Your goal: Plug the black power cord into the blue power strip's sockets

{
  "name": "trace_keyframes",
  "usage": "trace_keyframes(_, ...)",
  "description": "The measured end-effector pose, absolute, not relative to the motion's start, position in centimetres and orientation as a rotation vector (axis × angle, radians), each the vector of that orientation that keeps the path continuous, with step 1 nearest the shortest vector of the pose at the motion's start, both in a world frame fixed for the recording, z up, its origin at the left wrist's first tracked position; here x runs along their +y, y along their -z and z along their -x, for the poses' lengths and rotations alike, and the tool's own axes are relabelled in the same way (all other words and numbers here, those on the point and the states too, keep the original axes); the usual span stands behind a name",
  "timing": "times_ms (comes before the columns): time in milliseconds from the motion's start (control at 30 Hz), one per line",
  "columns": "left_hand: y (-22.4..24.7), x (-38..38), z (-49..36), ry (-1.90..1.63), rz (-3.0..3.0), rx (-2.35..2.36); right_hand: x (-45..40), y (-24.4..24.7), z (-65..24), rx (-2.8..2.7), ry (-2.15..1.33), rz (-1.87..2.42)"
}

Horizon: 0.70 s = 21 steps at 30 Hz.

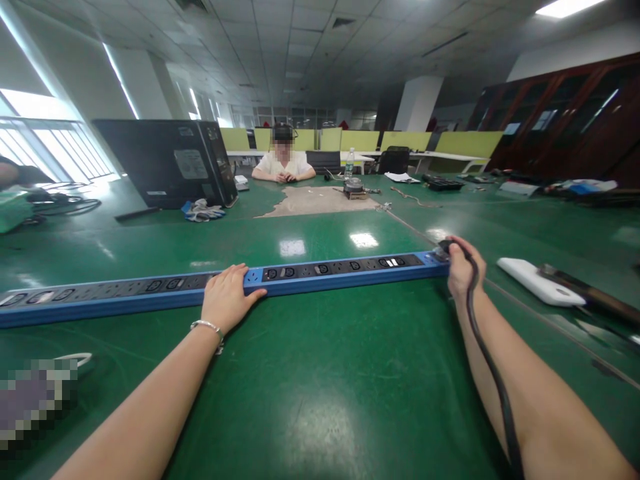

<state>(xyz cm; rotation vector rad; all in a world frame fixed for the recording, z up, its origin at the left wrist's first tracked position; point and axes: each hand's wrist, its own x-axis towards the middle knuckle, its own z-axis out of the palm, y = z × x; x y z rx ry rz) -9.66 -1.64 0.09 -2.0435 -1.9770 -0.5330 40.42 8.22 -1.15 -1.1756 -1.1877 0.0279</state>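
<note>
A long blue power strip point(310, 283) with black socket sections lies across the green table, running out of view at the left. My left hand point(227, 297) grips it near its middle, fingers over the top and thumb along the near side. At the strip's right end, my right hand point(465, 270) is closed around a black plug point(444, 248). The plug is at the end socket; whether it sits fully in cannot be seen. From it a thick black cord point(483, 347) runs down over my right forearm.
Behind the strip stand a black computer case point(170, 163) and crumpled gloves point(203, 211). A person point(283, 163) sits across the table point(320, 373). A white oblong device point(540, 281) lies at the right, a blurred object point(30, 400) at the near left. A water bottle point(349, 162) stands farther back.
</note>
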Motion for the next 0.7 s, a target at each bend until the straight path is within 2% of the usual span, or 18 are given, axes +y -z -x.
trace_keyframes(300, -0.1, -1.7, 9.6, 0.543, 2.035, -1.969, 7.5, 0.1, -37.3, -1.428, 0.018, 1.409)
trace_keyframes(700, -0.1, -1.7, 9.7, 0.539, 2.048, -1.971, 6.9, 0.5, -37.0, -1.577, 0.128, 1.489)
